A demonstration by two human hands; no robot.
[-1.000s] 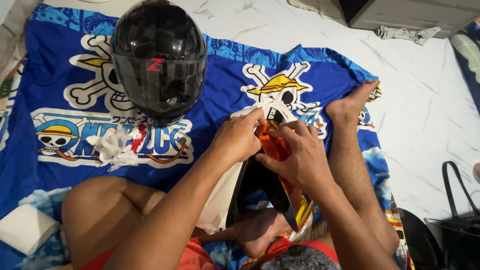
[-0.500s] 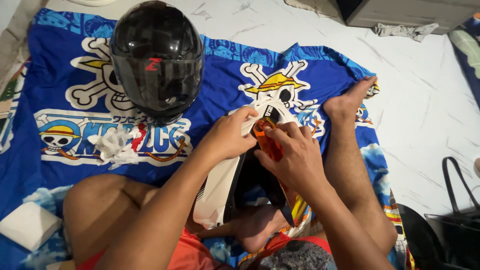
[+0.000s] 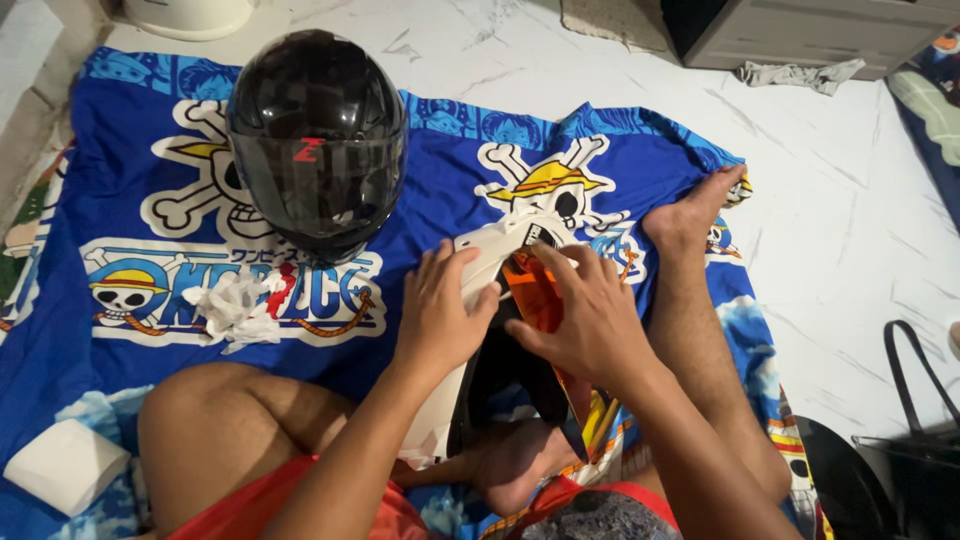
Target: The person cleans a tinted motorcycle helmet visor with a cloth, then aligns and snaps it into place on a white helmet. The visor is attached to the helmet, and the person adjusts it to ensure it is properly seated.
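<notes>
I sit on a blue printed blanket (image 3: 140, 150) with a white helmet part (image 3: 487, 255) that has an orange lining (image 3: 535, 295) and a dark inside, resting in front of my crossed legs. My left hand (image 3: 440, 315) grips its white outer shell on the left side. My right hand (image 3: 590, 320) presses on the orange lining from the right, fingers spread over it. A glossy black full-face helmet (image 3: 315, 140) with a dark visor stands upright on the blanket beyond my hands, apart from both.
A crumpled white tissue (image 3: 235, 305) with a small red item lies on the blanket left of my hands. A white folded pad (image 3: 65, 465) sits at the lower left. A black bag (image 3: 915, 440) stands on the marble floor at the right. My right foot (image 3: 695, 210) rests on the blanket.
Both hands have shifted slightly along the white helmet part, and the part is tilted so more of its white shell and orange lining shows.
</notes>
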